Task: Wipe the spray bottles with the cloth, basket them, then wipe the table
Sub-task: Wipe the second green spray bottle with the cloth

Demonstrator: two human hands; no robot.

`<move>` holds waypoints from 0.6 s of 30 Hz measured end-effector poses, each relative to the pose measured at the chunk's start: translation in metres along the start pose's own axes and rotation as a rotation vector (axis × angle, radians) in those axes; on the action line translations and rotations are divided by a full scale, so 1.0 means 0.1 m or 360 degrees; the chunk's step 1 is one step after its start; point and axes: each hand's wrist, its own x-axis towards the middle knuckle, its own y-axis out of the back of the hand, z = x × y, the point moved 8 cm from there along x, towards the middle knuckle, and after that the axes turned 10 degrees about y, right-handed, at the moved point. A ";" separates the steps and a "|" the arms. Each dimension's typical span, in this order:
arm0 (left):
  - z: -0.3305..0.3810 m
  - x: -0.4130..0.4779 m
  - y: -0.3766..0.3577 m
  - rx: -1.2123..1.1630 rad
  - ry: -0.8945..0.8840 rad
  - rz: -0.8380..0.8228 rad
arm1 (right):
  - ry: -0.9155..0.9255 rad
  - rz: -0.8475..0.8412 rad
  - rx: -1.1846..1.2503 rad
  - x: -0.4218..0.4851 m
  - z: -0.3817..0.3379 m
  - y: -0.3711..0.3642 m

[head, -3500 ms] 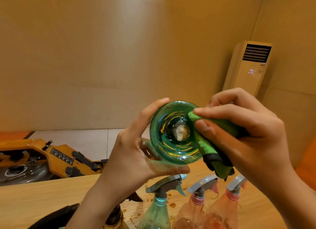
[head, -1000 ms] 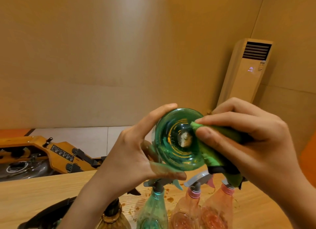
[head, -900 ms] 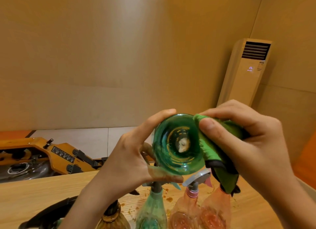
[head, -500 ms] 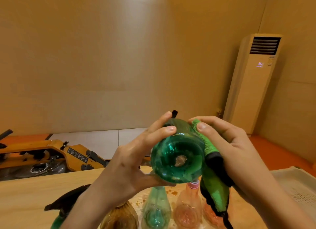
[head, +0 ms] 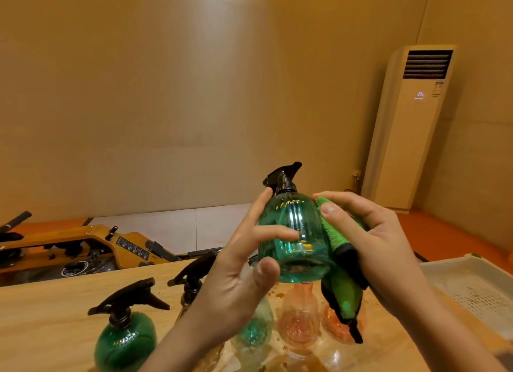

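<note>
- You have turned the teal bottle [head: 294,233] over. A second ago its base faced you with the cloth on it; now it is upright in the air above the table [head: 41,316], black trigger on top.
- The cloth [head: 342,285] has gone from the base to the bottle's right side, so I judge the base is done and the body is being wiped.
- Your left hand [head: 236,283] holds the bottle with fingers spread: forefinger at the shoulder, another finger across the front, thumb at the bottom edge.
- Your right hand [head: 383,249] grips the folded cloth, and the thumb presses it against the bottle's side.
- The basket [head: 472,288] has come into view at the right end of the table. I can see no bottle in the part that shows.
- Count of spray bottles: six. One is in your hands and five stand on the table: a dark green bottle [head: 125,341], a brown bottle [head: 191,283], a pale green bottle [head: 254,333], a pink bottle [head: 299,316] and a second pink bottle [head: 334,326] partly behind the cloth.
- One cloth, one basket.
- Orange-brown drips [head: 279,294] lie on the table among the bottles, so the table wipe is not yet done.
</note>
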 end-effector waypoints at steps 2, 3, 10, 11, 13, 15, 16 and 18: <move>-0.05 -0.01 -0.02 -0.0065 0.0040 0.0091 | -0.0026 0.0002 0.0024 -0.06 0.05 0.01; -0.06 -0.01 -0.03 -0.0107 0.0044 0.0098 | -0.0048 0.0006 0.0044 -0.08 0.08 0.03; -0.08 -0.05 -0.18 -0.0308 0.0018 0.0043 | -0.0355 0.0071 0.0355 -0.33 0.34 0.07; -0.11 -0.05 -0.21 -0.0346 0.0044 0.0012 | -0.0445 0.0101 0.0438 -0.40 0.40 0.06; -0.19 -0.06 -0.28 -0.0470 0.0129 -0.0103 | -0.0591 0.0148 0.0564 -0.51 0.49 0.07; -0.24 -0.08 -0.37 -0.0497 0.0219 -0.0233 | -0.0580 0.0137 0.0536 -0.58 0.51 0.12; -0.26 -0.07 -0.42 -0.0454 0.0242 -0.0294 | -0.0546 0.0137 0.0513 -0.60 0.49 0.15; -0.28 -0.03 -0.51 -0.0230 0.0239 -0.0375 | -0.0475 0.0179 0.0486 -0.65 0.44 0.25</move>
